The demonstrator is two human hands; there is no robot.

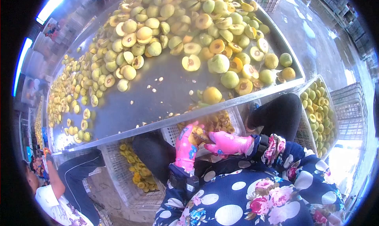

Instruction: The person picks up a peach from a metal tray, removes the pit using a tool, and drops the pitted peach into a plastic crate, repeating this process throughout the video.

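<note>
My left hand (184,147), in a pink patterned glove, is closed around a yellow piece of stone fruit (194,138), peach-like, just below the metal table's front edge. My right hand (229,143), in a matching glove, is closed with its fingertips against that fruit. A small dark brownish thing (205,138) shows between the two hands; whether it is a tool tip or part of the fruit I cannot make out. Under my hands stands a white plastic crate (237,121) holding yellow fruit pieces (219,121).
A rimmed metal table (130,107) carries a big heap of halved and whole fruits (154,32) and scattered pale bits. Crates of fruit stand right (333,119) and lower left (130,198). Another person (59,194) sits at the left, near the table's end.
</note>
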